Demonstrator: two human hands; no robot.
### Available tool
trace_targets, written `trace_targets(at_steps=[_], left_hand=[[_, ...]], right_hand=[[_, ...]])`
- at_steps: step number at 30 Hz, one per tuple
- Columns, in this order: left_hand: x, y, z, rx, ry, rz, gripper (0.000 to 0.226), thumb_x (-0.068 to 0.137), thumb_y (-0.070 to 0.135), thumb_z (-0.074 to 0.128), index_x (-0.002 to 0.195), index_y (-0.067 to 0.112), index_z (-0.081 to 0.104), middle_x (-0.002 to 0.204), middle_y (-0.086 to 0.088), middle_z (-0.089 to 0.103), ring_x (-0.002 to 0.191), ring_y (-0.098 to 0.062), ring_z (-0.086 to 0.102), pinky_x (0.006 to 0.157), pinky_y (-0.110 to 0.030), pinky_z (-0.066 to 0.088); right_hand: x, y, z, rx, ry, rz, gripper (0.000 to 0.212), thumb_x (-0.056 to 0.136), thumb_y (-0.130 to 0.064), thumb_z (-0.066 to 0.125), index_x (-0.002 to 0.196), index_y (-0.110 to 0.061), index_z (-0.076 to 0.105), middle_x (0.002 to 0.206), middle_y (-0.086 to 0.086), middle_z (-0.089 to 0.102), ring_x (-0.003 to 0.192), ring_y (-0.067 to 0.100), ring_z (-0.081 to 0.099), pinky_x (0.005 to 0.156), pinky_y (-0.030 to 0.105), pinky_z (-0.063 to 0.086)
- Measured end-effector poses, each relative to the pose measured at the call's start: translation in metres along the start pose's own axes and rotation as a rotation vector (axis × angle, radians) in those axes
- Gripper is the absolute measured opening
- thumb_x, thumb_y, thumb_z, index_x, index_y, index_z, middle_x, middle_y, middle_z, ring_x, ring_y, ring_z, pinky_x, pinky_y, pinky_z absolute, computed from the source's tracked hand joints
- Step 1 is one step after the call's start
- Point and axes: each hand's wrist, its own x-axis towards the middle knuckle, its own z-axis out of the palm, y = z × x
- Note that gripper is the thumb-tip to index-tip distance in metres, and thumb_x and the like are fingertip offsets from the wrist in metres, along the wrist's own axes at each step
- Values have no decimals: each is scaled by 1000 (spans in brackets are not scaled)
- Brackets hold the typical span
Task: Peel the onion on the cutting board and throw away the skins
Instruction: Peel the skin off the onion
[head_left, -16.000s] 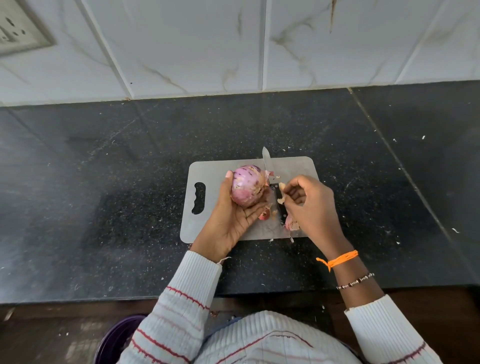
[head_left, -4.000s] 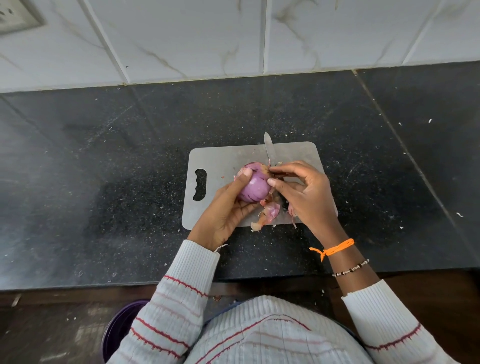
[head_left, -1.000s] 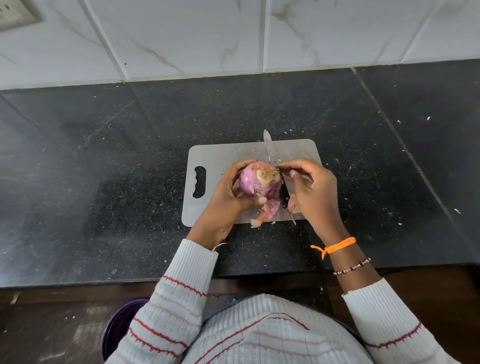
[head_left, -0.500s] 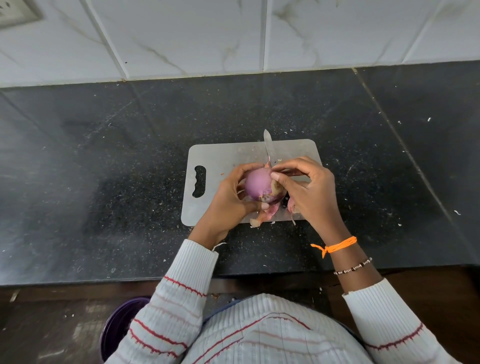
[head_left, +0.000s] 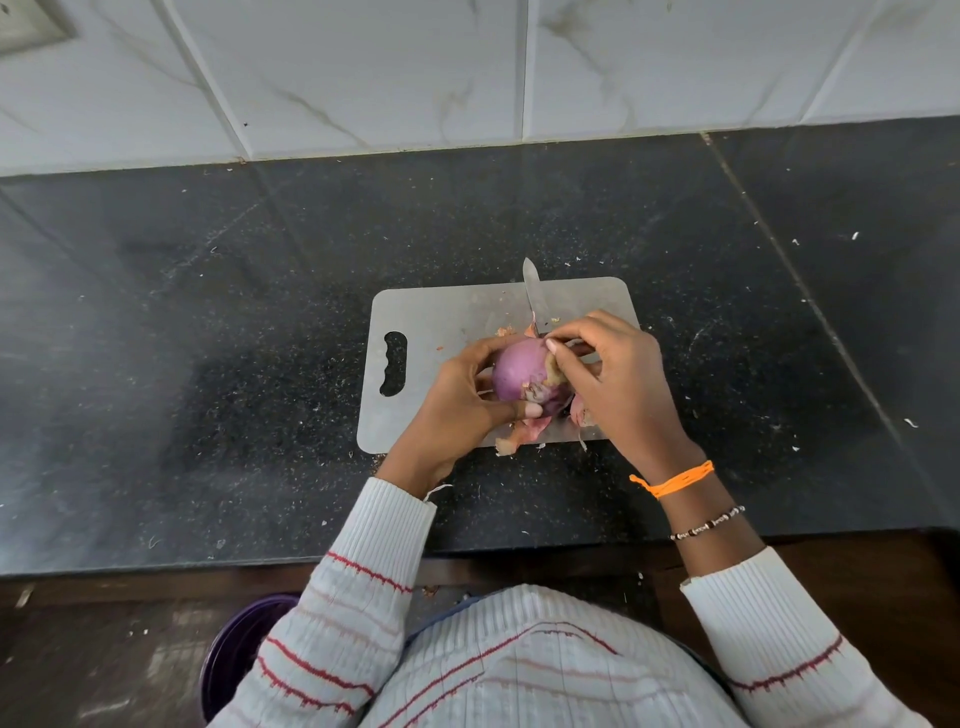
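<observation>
A purple onion is held just above the grey cutting board. My left hand grips it from the left, thumb underneath. My right hand comes in from the right and pinches a flap of tan skin on the onion's right side. Loose pink and tan skins lie on the board's near edge under my hands, and one more piece sits by my right palm.
A knife lies on the board behind the onion, blade tip over the far edge. The board rests on a black speckled counter against a tiled wall. A purple bin stands on the floor at lower left.
The onion has been turned in my left hand, so its smooth purple side now faces up. My right fingers have moved onto the skin at its right side.
</observation>
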Motion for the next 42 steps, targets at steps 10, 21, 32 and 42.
trace_targets(at_steps=[10,21,32,42], left_hand=[[0,-1,0,31,-15,41,65,63,-7,79,114,24,54,118,2,57,108,-17,57,79,-21,54],[1,-7,-8,-87,6,86,66,60,-14,76,114,18,54,115,3,58,103,-10,58,84,-23,51],[0,-5,-7,-80,-75,96,68,67,-11,74,124,18,52,123,1,54,116,-17,53,91,-31,52],[-3,-1,-4,-250,1,20,45,66,10,71,110,10,59,107,3,61,99,-16,63,82,-37,57]], right_hand=[[1,4,0,66,17,181,5,87,-8,63,88,-5,67,84,-1,64,71,1,56,64,5,44],[0,3,4,99,59,339,8,90,-3,56,90,-6,63,79,-9,57,68,-9,56,62,8,46],[2,-13,1,305,43,474,13,85,-22,67,86,-9,67,78,-7,67,72,0,63,66,25,54],[-1,-11,1,365,64,529,8,83,-9,68,79,-4,62,72,5,69,66,17,69,68,41,58]])
